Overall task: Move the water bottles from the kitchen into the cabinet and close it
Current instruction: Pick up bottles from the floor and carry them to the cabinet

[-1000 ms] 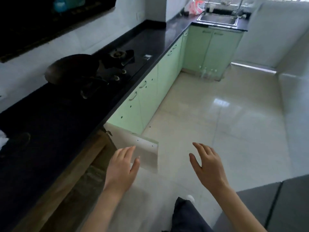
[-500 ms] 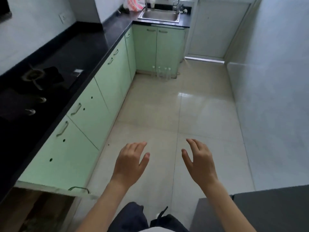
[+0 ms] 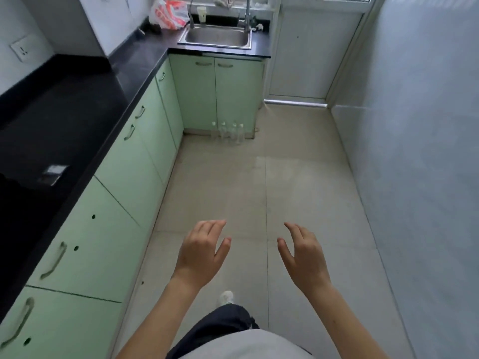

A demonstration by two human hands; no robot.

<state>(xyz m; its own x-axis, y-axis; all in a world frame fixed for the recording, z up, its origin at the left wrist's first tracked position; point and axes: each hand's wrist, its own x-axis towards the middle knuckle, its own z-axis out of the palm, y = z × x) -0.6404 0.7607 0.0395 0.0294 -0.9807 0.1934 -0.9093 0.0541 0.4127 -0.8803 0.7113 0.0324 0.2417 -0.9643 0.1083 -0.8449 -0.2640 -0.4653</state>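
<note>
Several clear water bottles [image 3: 228, 132] with white caps stand in a row on the floor at the far end of the kitchen, against the green cabinet doors [image 3: 216, 94] under the sink. My left hand [image 3: 203, 251] and my right hand [image 3: 302, 252] hang in front of me over the tiled floor, both empty with fingers spread, far short of the bottles. All the green cabinet doors in view are closed.
A black countertop [image 3: 64, 117] over green cabinets runs along the left. A steel sink [image 3: 216, 37] sits at the far end beside a red-and-white plastic bag [image 3: 168, 12]. A white door [image 3: 308, 60] and a grey wall [image 3: 414, 151] bound the right. My foot [image 3: 226, 297] steps forward.
The view has swung away from the open cabinet and stove and advanced down the kitchen. The sink and the bottles are nearer. Both hands stay empty and spread.
</note>
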